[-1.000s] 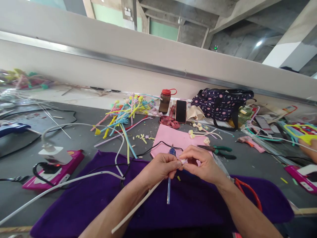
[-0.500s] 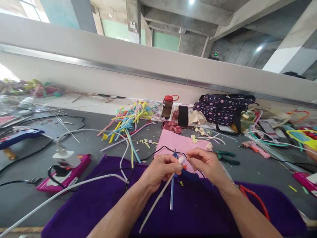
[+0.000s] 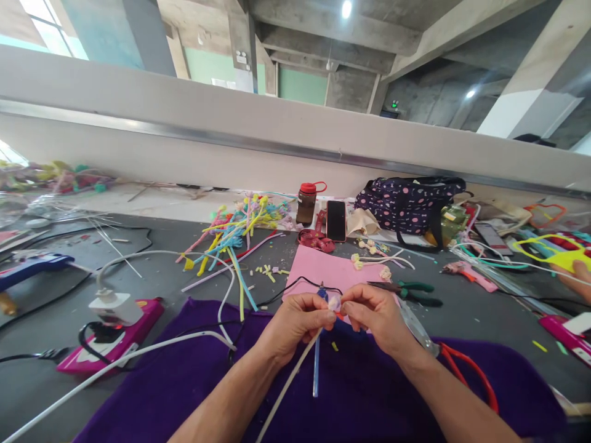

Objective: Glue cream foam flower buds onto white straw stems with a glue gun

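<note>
Fingers (image 3: 322, 315) of my left hand (image 3: 295, 323) pinch white stem (image 3: 289, 384) at tip; right hand (image 3: 378, 317) nips pale bud (image 3: 334, 301) there. Shaping step, I reckon. Next needs steady left hold, fine right twist.

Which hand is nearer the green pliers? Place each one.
Right. The right hand lies just left of the green pliers; the left hand, gripping the white stem, is farther left beyond it.
</note>
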`<state>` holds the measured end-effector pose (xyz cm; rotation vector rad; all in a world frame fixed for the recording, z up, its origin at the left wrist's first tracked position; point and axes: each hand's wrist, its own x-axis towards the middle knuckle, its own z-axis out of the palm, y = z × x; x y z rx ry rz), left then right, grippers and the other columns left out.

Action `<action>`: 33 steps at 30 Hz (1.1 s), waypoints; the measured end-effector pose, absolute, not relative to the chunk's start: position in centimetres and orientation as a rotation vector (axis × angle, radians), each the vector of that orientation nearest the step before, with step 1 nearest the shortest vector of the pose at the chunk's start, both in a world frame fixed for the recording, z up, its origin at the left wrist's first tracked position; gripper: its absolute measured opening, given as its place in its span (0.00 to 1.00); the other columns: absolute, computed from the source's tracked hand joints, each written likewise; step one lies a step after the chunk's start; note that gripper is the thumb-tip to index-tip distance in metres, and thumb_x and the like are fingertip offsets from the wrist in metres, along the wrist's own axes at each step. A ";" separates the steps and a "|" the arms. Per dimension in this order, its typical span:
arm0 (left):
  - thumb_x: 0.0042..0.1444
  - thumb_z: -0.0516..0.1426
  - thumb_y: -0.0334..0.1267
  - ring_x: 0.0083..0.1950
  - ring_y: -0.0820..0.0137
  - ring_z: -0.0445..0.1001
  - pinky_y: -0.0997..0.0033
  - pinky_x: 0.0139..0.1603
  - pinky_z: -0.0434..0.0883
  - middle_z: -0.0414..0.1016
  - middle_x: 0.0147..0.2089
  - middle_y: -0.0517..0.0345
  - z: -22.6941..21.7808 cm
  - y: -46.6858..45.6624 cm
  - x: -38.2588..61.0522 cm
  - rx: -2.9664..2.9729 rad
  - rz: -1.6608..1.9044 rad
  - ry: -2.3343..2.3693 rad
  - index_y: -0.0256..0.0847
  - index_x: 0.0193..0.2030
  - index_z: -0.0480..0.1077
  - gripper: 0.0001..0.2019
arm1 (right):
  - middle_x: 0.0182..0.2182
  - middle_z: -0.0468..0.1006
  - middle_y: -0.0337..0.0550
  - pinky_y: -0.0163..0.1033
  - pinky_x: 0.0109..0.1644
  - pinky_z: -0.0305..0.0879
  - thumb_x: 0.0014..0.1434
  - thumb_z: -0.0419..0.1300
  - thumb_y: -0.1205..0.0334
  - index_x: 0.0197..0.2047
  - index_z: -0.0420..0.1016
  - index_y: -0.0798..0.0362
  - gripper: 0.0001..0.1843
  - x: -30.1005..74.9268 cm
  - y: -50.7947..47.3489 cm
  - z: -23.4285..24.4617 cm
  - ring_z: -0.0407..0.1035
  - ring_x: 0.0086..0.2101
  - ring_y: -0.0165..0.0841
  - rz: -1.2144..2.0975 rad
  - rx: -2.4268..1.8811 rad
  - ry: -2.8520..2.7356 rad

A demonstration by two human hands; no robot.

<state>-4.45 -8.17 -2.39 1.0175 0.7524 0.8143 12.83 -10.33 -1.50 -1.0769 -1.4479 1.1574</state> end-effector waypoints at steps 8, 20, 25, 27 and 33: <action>0.42 0.64 0.38 0.15 0.84 0.54 0.81 0.15 0.47 0.70 0.19 0.62 -2.6 -8.0 -4.5 1.039 0.792 0.750 0.35 0.23 0.69 0.10 | 0.22 0.70 0.35 0.29 0.21 0.56 0.52 0.59 0.63 0.29 0.72 0.56 0.05 12.7 -10.6 -1.3 0.60 0.18 0.22 1.111 -1.067 -1.502; 0.42 0.64 0.39 0.15 0.84 0.54 0.80 0.16 0.46 0.70 0.19 0.61 -2.5 -8.1 -4.4 1.053 0.768 0.752 0.35 0.24 0.69 0.10 | 0.21 0.69 0.34 0.30 0.22 0.56 0.53 0.58 0.64 0.29 0.71 0.56 0.04 12.5 -10.6 -1.3 0.60 0.18 0.23 1.076 -1.091 -1.527; 0.43 0.63 0.39 0.15 0.83 0.53 0.80 0.16 0.46 0.70 0.19 0.61 -2.6 -8.1 -4.4 1.064 0.754 0.760 0.35 0.25 0.68 0.10 | 0.20 0.68 0.33 0.29 0.21 0.56 0.52 0.57 0.66 0.28 0.70 0.56 0.04 12.4 -10.6 -1.3 0.60 0.18 0.22 1.069 -1.113 -1.535; 0.43 0.63 0.39 0.15 0.83 0.54 0.80 0.15 0.46 0.69 0.19 0.61 -2.6 -8.1 -4.4 1.069 0.747 0.771 0.35 0.25 0.68 0.10 | 0.20 0.67 0.33 0.29 0.21 0.55 0.52 0.57 0.66 0.27 0.69 0.55 0.03 12.3 -10.6 -1.4 0.60 0.18 0.22 1.072 -1.118 -1.535; 0.43 0.63 0.40 0.15 0.83 0.53 0.81 0.15 0.46 0.68 0.18 0.62 -2.4 -8.2 -4.4 1.073 0.733 0.800 0.35 0.24 0.68 0.10 | 0.19 0.66 0.32 0.29 0.21 0.55 0.51 0.56 0.67 0.27 0.69 0.55 0.03 12.2 -10.5 -1.6 0.59 0.17 0.22 1.085 -1.118 -1.536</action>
